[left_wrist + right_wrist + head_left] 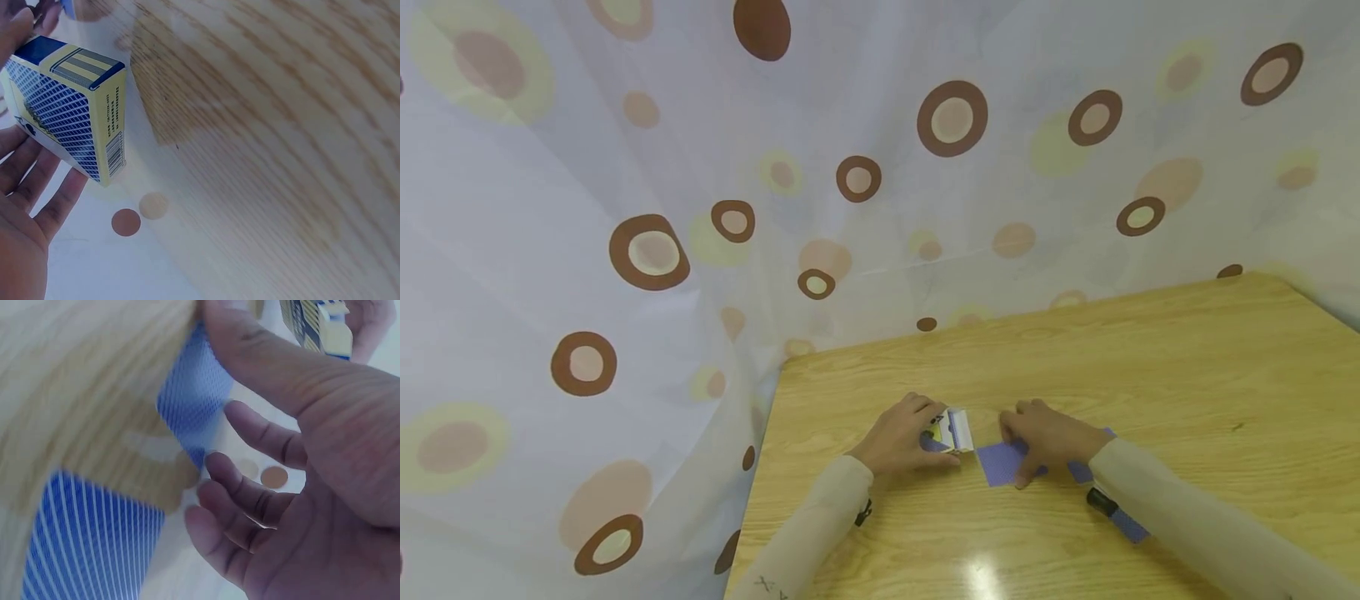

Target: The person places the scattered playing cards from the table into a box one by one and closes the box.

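Observation:
My left hand grips a playing card box, thumb on one side and fingers on the other. The box has a blue patterned back, yellowish edges and a barcode; its white end flap stands open toward the right. Just right of it, my right hand holds a blue-backed playing card by opposite edges, between thumb and curled fingertips. Whether more cards lie under it, I cannot tell. Another blue-backed card lies on the table beside this hand, partly hidden by the forearm in the head view.
The wooden table bears the cards. Below the right wrist lies a further blue patterned piece, beside a small black device at the sleeve. A white curtain with brown and yellow circles hangs along the table's back and left edges.

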A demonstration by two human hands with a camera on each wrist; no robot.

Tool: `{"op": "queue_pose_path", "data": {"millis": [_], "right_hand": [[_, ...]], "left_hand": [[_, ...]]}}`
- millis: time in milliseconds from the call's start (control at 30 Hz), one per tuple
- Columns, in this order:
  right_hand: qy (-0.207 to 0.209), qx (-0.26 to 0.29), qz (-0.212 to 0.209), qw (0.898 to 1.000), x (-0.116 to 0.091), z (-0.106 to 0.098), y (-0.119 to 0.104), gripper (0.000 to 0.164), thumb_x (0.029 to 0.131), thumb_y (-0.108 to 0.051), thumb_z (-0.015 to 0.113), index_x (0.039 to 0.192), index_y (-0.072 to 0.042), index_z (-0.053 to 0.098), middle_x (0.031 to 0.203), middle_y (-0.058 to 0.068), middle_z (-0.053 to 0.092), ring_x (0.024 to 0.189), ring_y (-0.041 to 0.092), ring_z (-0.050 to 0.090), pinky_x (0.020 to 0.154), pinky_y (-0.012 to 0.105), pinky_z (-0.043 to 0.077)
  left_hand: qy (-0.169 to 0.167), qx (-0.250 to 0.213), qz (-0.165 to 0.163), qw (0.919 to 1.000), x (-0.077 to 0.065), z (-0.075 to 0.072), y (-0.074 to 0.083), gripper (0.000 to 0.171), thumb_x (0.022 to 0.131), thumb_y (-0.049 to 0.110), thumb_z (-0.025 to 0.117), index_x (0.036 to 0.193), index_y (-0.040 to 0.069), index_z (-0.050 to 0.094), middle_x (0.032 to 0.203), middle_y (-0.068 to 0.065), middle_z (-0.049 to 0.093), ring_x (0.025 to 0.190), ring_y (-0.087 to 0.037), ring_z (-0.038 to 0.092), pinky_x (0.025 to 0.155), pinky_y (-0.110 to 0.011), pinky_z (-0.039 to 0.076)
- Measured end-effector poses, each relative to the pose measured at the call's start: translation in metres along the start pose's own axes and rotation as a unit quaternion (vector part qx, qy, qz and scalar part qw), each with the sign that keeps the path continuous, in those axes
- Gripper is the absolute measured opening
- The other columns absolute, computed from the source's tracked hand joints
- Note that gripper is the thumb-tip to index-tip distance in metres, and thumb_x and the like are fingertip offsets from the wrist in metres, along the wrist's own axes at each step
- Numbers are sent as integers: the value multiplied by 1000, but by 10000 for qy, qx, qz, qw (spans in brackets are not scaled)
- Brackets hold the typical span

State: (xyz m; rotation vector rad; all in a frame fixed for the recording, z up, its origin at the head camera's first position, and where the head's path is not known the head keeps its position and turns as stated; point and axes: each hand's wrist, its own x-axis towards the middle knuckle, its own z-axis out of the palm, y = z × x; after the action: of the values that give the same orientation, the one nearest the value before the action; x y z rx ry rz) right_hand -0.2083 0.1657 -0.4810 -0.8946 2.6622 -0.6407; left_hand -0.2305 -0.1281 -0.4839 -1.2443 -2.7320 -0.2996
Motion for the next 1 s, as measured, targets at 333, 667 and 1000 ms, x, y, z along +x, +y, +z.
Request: {"op": "queue_pose_path", "data": {"millis": [333,667,1000], "right_hand": [[-143,-211,356,9990,-8,-11,7,59,62,-26,101,99,-13,57,96,5,49,91,25,45,75,40,48],[-303,410,369,9980,-12,-10,10,57,65,-21,98,99,-12,53,93,3,50,82,18,45,71,33,44],[-192,344,409,9984,-13,-10,8,54,64,-23,98,91,-12,53,91,3,45,80,18,45,69,30,44]], "left_hand": [[-25,9,2,10000,2,2,-1,85,82,69,75,143,12,59,129,1,60,116,-12,53,92,-23,50],[-91,1,-49,9999,3,3,1,85,81,69,76,142,12,59,128,1,60,115,-12,54,92,-23,50],[-127,56,-50,9999,2,2,1,85,82,70,74,143,12,58,129,1,60,116,-12,53,93,-23,49]]}}
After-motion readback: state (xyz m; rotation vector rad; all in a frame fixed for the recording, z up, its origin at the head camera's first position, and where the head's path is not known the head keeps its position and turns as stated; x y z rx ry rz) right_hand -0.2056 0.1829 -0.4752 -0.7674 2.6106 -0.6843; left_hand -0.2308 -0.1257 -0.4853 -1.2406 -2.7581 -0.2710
